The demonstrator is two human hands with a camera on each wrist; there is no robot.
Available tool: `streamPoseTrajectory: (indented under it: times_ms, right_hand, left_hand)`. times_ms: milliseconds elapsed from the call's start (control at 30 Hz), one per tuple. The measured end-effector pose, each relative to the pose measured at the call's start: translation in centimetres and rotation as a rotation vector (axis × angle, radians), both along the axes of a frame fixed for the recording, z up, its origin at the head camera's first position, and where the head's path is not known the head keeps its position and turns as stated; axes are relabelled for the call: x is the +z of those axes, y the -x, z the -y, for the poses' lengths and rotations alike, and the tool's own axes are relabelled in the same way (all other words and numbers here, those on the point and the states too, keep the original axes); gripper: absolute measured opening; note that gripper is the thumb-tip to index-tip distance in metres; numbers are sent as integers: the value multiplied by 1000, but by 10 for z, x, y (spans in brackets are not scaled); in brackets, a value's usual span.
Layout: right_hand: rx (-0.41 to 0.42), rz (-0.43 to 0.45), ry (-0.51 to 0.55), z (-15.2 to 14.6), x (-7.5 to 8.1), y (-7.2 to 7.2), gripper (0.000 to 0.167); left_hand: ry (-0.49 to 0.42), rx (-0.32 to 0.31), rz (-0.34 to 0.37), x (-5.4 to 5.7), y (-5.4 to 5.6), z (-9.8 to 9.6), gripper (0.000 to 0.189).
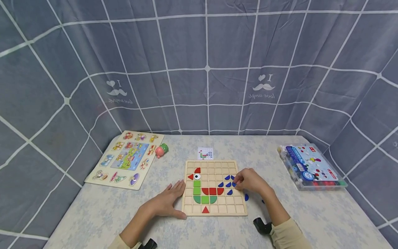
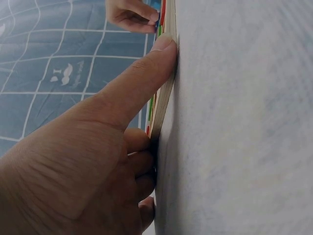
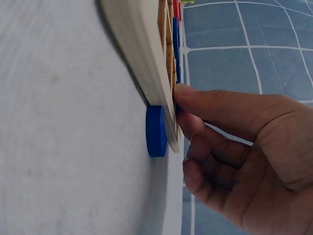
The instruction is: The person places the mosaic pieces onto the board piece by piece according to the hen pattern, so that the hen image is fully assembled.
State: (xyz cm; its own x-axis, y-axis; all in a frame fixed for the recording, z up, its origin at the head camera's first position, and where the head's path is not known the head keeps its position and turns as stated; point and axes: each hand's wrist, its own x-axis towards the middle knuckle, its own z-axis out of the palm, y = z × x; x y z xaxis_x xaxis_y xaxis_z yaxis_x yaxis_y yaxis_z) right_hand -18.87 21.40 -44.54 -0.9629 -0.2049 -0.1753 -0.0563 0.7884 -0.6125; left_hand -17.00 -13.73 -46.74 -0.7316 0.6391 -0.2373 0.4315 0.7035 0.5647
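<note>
A wooden grid board (image 1: 222, 209) lies on the table, with flat coloured pieces forming a bird-like figure in its cells. My left hand (image 1: 169, 200) rests at the board's left edge, fingers extended and thumb near the front corner; in the left wrist view the thumb touches the board's side. At the right side of the grid, my right hand (image 1: 252, 180) pinches a small blue piece (image 1: 234, 185) between thumb and fingertips, mostly hidden in the right wrist view. Several similar blue pieces sit in cells around it. A loose blue piece (image 3: 156, 131) stands out beside the board's right edge.
A small pattern card (image 1: 205, 153) lies behind the board. To the left are a wooden picture puzzle (image 1: 109, 157) and a pink-and-green toy (image 1: 161, 150). At right sits a clear plastic box (image 1: 312, 167). Another blue piece (image 1: 263, 201) lies by the right forearm.
</note>
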Motion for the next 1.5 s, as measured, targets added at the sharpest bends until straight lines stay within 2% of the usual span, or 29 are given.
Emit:
streamPoseTrajectory:
  times_ms: [300,433,533,733,933,1100,1300,1500]
  right_hand:
    - [12,-15,-2,-1,2,-2,9]
    - [10,5,13,-6,2,-5,10]
    - [57,26,26,-11,-2,-10,11]
    - [203,16,57,-24,-6,-21,15]
    - [248,49,68,-31,-2,-29,19]
    - [228,70,53,-32,-1,-30,22]
    - [220,41,22,-36,-3,-26,17]
    - [147,11,-13,-46,-6,-24,12]
  left_hand:
    - [0,9,11,-2,2,1,115]
    - [-3,10,23,-3,0,0,115]
    - [2,1,32,-5,-2,0,115]
    - [13,-2,20,-4,-6,-2,115]
    - [5,-9,15,-3,-5,0,114]
    - [8,-2,21,-4,-2,1,115]
    - [8,2,17,-5,1,1,116]
    - [5,6,19,-1,1,1,115]
